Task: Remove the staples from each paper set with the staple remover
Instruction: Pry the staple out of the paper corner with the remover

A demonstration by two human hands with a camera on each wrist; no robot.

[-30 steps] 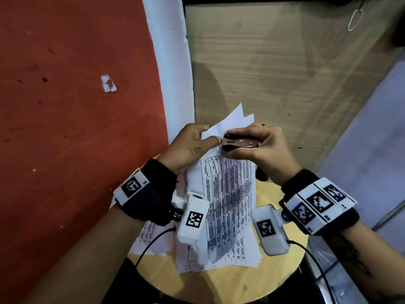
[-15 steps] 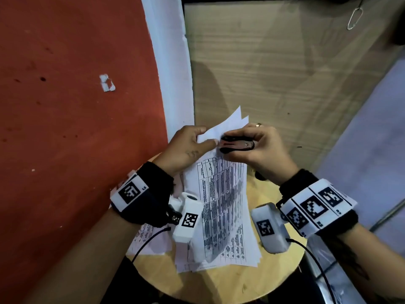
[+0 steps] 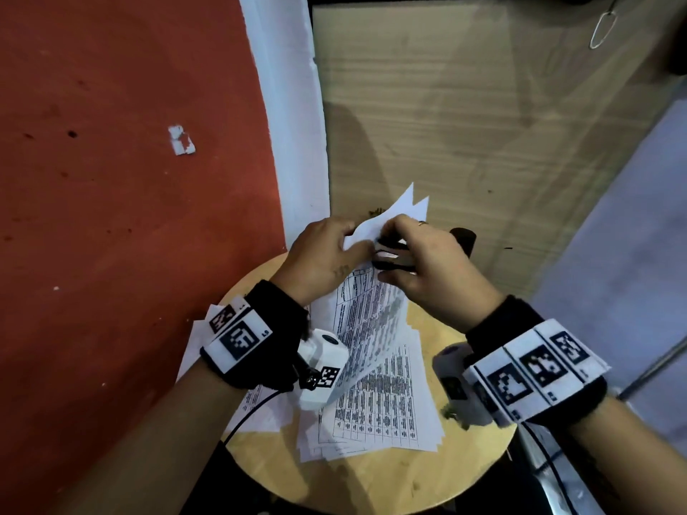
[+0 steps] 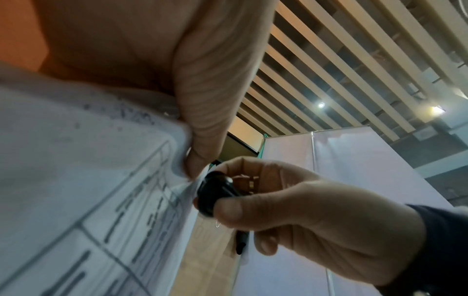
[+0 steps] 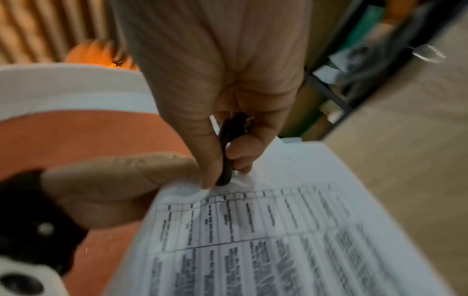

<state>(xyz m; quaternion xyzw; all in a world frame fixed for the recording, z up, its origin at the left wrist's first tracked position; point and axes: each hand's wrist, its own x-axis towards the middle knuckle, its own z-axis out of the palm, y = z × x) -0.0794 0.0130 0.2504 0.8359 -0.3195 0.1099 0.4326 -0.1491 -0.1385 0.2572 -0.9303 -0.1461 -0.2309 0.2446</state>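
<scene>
My left hand [image 3: 327, 250] pinches the top left corner of a printed paper set [image 3: 368, 314], lifted off the round wooden stool. My right hand [image 3: 416, 258] grips a black and chrome staple remover [image 3: 392, 256], its tip pressed at that same corner beside my left thumb. The left wrist view shows the paper set [image 4: 88, 200] held by my left hand [image 4: 202, 144], with the staple remover [image 4: 215, 194] squeezed by my right hand [image 4: 291, 204]. From the right wrist, the staple remover [image 5: 228, 152] sits on the paper set's [image 5: 266, 230] top edge. The staple itself is hidden.
More printed sheets [image 3: 386, 410] lie stacked on the round wooden stool [image 3: 371, 481], and others [image 3: 197, 347] hang past its left edge. A dark cylinder [image 3: 464, 239] stands behind my right hand. A red wall is left, a wooden panel behind.
Both hands lifted the paper corner a little and my right hand rolled over the staple remover, covering more of it. The lower sheets now show apart from the held set.
</scene>
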